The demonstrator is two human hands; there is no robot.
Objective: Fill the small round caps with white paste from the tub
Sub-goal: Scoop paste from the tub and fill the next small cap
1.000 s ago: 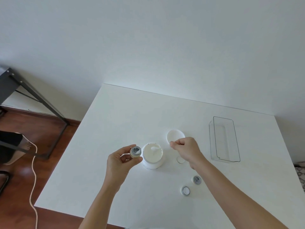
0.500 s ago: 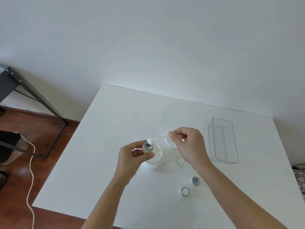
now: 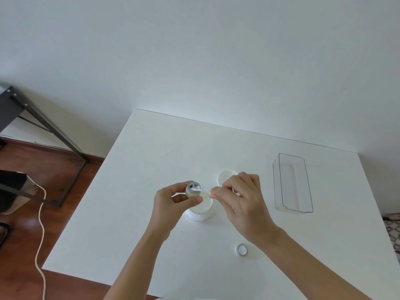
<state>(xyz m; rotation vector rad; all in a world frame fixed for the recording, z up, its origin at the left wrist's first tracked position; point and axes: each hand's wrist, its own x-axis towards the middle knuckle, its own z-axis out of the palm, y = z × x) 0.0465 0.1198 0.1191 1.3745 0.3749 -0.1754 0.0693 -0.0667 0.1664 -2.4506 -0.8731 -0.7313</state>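
My left hand [image 3: 173, 202] pinches a small round cap [image 3: 193, 189] above the left edge of the open white tub [image 3: 200, 210], which holds white paste. My right hand [image 3: 240, 202] grips a thin clear spatula [image 3: 205, 188] whose tip, carrying a blob of paste, sits inside the cap. A second small cap [image 3: 241, 249], filled white, lies on the table near my right forearm. The forearm hides the spot where another cap lay.
The tub's white lid [image 3: 224, 176] lies just behind my right hand. A clear rectangular tray [image 3: 292, 183] stands at the right of the white table [image 3: 151, 159]. Left of the table are a wooden floor, a cord [image 3: 41, 224] and a dark metal frame [image 3: 43, 126].
My right hand lifted the spatula with paste out of the tub and brought its tip into the cap. My left hand moved the cap right, over the tub.
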